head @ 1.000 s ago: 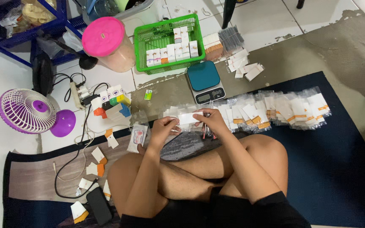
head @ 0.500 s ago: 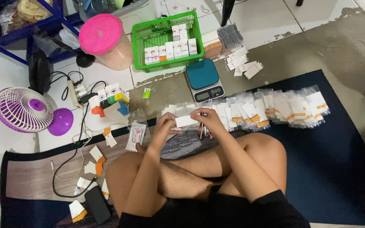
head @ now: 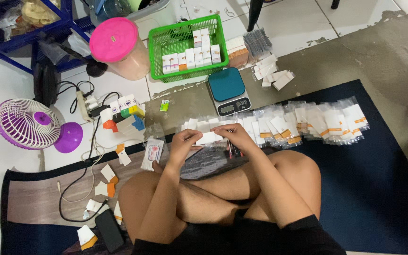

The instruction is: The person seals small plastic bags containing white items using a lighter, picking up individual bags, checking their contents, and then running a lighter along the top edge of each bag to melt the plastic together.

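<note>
I sit cross-legged on a dark blue mat (head: 369,189). My left hand (head: 184,142) and my right hand (head: 234,136) both pinch one small white packet (head: 208,138) held between them, just above my knees. A long row of clear plastic packets with white and orange inserts (head: 303,123) lies on the mat right beyond my hands. A small digital scale with a teal top (head: 227,90) stands on the floor behind that row.
A green basket (head: 159,52) of small white boxes sits at the back, beside a pink-lidded jar (head: 119,47). At left stand a purple fan (head: 27,123), a power strip with cables (head: 85,101) and a phone (head: 109,231). Loose folded cards (head: 107,174) lie scattered.
The hands have stayed in place above the knees, shifting slightly together on the white packet. The camera view has drifted a little.
</note>
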